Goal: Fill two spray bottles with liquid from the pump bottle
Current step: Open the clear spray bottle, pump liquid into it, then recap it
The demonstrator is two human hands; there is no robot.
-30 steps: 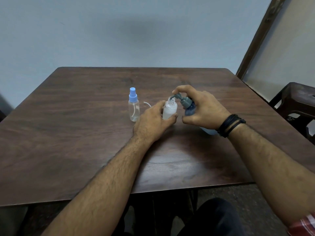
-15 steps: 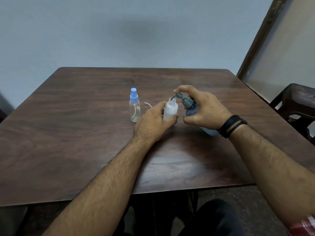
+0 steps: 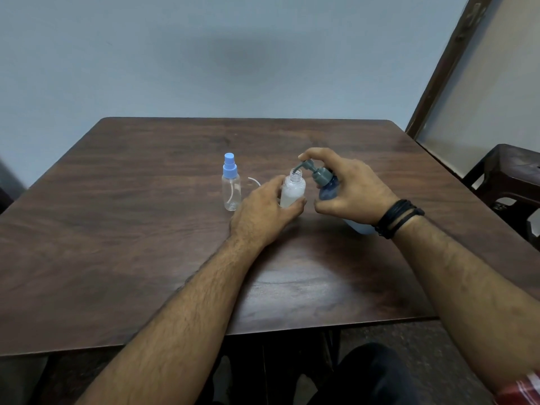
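My left hand grips an uncapped small spray bottle standing on the brown table; it holds whitish liquid up to near its neck. My right hand holds the blue pump bottle, tilted, with a finger on the grey pump head whose spout sits over the open neck. A second clear spray bottle with a blue cap stands upright to the left, apart from my hands.
A thin white dip tube lies on the table behind my left hand; its spray head is hidden. A dark wooden stool stands at the right beside the table. A blue-grey wall is behind.
The pump head has risen slightly with my right index finger on it. Both hands and both spray bottles stay in place.
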